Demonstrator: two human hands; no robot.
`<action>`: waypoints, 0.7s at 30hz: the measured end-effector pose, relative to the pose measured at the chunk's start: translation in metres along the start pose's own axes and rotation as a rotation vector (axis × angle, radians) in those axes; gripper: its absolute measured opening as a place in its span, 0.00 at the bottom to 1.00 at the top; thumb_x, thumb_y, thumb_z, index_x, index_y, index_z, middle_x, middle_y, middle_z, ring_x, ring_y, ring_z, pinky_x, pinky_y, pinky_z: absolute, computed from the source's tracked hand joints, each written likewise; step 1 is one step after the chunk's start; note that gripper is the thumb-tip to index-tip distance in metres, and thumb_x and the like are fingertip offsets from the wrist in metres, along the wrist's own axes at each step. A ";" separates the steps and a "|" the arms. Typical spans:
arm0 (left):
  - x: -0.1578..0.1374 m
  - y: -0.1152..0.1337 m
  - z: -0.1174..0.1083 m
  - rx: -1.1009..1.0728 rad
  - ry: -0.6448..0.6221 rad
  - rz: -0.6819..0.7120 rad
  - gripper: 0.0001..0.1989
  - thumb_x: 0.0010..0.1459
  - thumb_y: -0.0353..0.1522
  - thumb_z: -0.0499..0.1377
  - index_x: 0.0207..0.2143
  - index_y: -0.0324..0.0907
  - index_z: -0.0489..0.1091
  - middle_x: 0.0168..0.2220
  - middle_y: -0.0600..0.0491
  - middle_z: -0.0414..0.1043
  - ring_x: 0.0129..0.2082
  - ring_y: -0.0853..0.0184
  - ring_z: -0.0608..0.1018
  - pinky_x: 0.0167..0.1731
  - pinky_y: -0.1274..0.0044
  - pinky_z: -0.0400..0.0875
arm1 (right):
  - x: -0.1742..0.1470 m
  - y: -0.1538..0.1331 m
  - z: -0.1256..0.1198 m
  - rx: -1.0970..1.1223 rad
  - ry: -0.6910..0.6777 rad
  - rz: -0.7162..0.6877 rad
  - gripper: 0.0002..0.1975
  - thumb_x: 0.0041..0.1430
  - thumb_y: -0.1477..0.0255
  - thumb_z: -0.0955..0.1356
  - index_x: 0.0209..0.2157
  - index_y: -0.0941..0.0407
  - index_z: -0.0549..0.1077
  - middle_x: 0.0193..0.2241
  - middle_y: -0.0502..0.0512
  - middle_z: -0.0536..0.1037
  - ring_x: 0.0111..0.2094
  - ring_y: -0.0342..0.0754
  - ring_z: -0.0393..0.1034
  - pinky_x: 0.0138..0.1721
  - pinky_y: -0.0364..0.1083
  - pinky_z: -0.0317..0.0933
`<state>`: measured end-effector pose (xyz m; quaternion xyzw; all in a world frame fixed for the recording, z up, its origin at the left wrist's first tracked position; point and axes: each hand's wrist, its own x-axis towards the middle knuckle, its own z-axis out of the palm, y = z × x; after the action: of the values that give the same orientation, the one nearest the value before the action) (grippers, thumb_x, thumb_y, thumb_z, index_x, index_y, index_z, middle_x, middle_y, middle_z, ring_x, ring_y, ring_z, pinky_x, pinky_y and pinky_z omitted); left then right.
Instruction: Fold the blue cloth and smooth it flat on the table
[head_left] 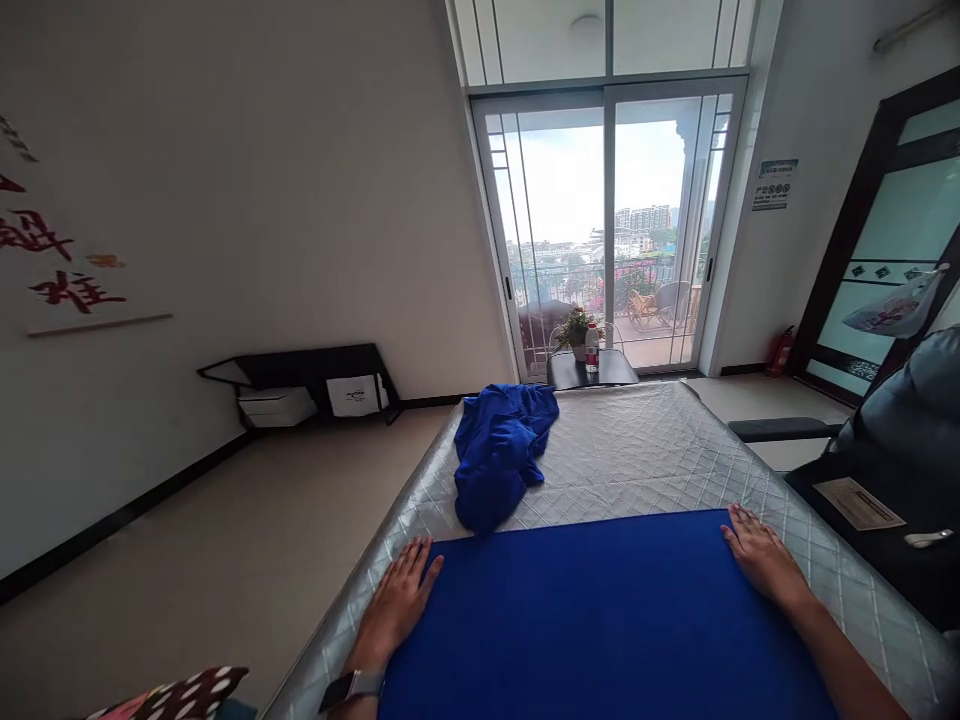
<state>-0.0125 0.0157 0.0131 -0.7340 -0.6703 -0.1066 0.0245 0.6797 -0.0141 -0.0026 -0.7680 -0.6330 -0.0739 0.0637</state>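
Observation:
A flat blue cloth (592,610) is spread over the near part of a quilted silver-grey table cover (637,440). At its far left corner lies my left hand (401,590), palm down with fingers stretched out. My right hand (761,560) rests flat on the far right corner, fingers extended. Beyond the cloth's far edge, toward the left, sits a crumpled blue garment (499,450) in a loose heap. Neither hand grips anything. A watch (352,688) is on my left wrist.
Past the far end, a small black table (626,369) holds a potted plant (576,330) and a water bottle (592,348). A dark chair (919,450) stands at the right. A low black rack (307,370) lines the left wall. A polka-dot fabric (187,695) shows at lower left.

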 end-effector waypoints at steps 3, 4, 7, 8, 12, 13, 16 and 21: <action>0.000 0.002 0.002 0.021 0.035 0.008 0.29 0.68 0.44 0.41 0.67 0.42 0.55 0.67 0.47 0.55 0.68 0.57 0.54 0.64 0.60 0.52 | 0.000 -0.001 0.001 0.015 0.002 -0.008 0.34 0.65 0.61 0.48 0.67 0.63 0.54 0.68 0.60 0.52 0.68 0.51 0.43 0.67 0.55 0.40; 0.000 0.004 0.001 0.031 0.042 0.012 0.29 0.69 0.43 0.41 0.66 0.42 0.56 0.67 0.47 0.55 0.68 0.57 0.55 0.64 0.60 0.53 | -0.001 -0.002 0.000 0.024 0.005 -0.009 0.34 0.65 0.61 0.48 0.67 0.63 0.54 0.68 0.60 0.52 0.68 0.52 0.43 0.67 0.55 0.40; -0.002 0.014 -0.007 0.061 0.086 0.000 0.28 0.68 0.42 0.42 0.65 0.39 0.59 0.67 0.45 0.57 0.68 0.57 0.56 0.65 0.61 0.52 | -0.003 -0.005 -0.008 0.043 0.015 0.003 0.34 0.65 0.62 0.48 0.67 0.64 0.54 0.68 0.60 0.52 0.68 0.52 0.43 0.67 0.56 0.40; -0.004 0.020 -0.013 0.066 0.114 -0.014 0.28 0.68 0.42 0.42 0.64 0.38 0.59 0.66 0.44 0.58 0.67 0.57 0.56 0.65 0.61 0.52 | -0.005 -0.007 -0.013 0.047 0.014 0.011 0.34 0.65 0.63 0.48 0.67 0.64 0.54 0.68 0.60 0.52 0.68 0.52 0.43 0.67 0.56 0.40; -0.012 0.063 -0.046 0.042 0.158 -0.015 0.28 0.69 0.41 0.41 0.64 0.36 0.60 0.65 0.44 0.60 0.65 0.57 0.62 0.63 0.64 0.58 | -0.010 -0.023 -0.046 0.076 0.010 0.074 0.33 0.66 0.63 0.48 0.67 0.63 0.54 0.68 0.58 0.53 0.68 0.53 0.43 0.66 0.56 0.41; -0.015 0.079 -0.056 0.029 0.135 0.027 0.27 0.69 0.40 0.41 0.63 0.37 0.61 0.64 0.44 0.61 0.64 0.58 0.64 0.62 0.65 0.59 | -0.012 -0.032 -0.057 0.090 0.021 0.076 0.33 0.66 0.64 0.48 0.67 0.63 0.55 0.68 0.59 0.54 0.68 0.54 0.43 0.66 0.56 0.41; -0.024 0.140 -0.084 -0.022 0.053 0.219 0.25 0.68 0.36 0.41 0.62 0.41 0.64 0.61 0.49 0.68 0.60 0.62 0.70 0.61 0.69 0.62 | -0.021 -0.076 -0.091 0.160 0.056 -0.033 0.31 0.66 0.65 0.51 0.65 0.64 0.59 0.66 0.62 0.58 0.68 0.55 0.45 0.66 0.56 0.41; -0.030 0.245 -0.096 -0.142 0.016 0.480 0.22 0.69 0.36 0.44 0.60 0.46 0.66 0.58 0.51 0.71 0.57 0.62 0.73 0.60 0.69 0.64 | -0.048 -0.184 -0.129 0.375 -0.070 -0.449 0.26 0.67 0.64 0.53 0.59 0.53 0.69 0.60 0.55 0.69 0.62 0.51 0.60 0.65 0.52 0.45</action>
<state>0.2161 -0.0556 0.1271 -0.8712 -0.4674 -0.1503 0.0025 0.4856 -0.0494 0.1153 -0.5858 -0.7914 0.0586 0.1649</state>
